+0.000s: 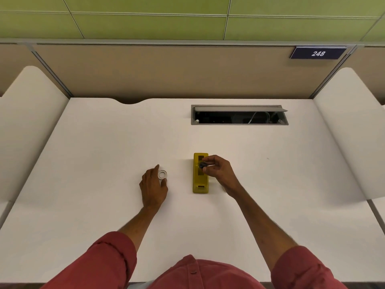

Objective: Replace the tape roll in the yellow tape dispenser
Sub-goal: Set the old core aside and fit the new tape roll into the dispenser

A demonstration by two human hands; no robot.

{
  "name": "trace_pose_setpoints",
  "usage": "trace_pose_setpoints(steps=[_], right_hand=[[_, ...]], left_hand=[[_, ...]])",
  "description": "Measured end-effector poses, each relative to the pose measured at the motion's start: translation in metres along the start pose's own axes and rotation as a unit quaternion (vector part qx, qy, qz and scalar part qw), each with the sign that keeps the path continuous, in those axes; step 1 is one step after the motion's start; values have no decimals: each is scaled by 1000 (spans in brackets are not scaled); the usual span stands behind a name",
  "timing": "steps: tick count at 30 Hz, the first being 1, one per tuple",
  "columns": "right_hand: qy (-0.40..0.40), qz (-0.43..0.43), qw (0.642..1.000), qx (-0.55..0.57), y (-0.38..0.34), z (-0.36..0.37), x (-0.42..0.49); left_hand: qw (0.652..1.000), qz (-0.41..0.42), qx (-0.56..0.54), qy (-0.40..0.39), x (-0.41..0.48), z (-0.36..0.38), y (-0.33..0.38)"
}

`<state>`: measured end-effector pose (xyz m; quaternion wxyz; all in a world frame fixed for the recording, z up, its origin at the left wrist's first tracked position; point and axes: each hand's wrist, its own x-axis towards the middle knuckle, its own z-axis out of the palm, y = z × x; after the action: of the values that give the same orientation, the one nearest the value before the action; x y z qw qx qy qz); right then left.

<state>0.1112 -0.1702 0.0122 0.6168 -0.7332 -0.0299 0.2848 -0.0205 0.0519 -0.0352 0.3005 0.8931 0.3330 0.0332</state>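
From my remote seat: yellow dispenser sits mid-table. My right hand pinches a small dark spool above it; left hand, fingers curled, touches the clear tape roll further left.

From my remote station I see a white desk bounded at the rear by a tan partition panel, with green wall panels above it and a white curved side divider on each flank. A recessed cable tray with its grey lid raised is set into the desk's far right area, wiring visible inside. A dark blue sign reading 248 is fixed to the partition's upper right.
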Motion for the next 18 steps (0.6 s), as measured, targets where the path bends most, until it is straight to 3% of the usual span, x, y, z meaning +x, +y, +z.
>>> trace_pose_setpoints(steps=[3, 8, 13, 18], right_hand=[[6, 0, 1000, 6, 0, -1, -2], [9, -3, 1000, 3, 0, 1, -6], [13, -17, 1000, -1, 1, 0, -16], [31, -14, 999, 0, 2, -1, -23]], left_hand=[[999, 50, -8, 15, -5, -1, 5], [970, 244, 6, 1, -9, 0, 31], [950, 304, -35, -58, -12, 11, 64], [944, 317, -62, -65, -15, 16, 75]])
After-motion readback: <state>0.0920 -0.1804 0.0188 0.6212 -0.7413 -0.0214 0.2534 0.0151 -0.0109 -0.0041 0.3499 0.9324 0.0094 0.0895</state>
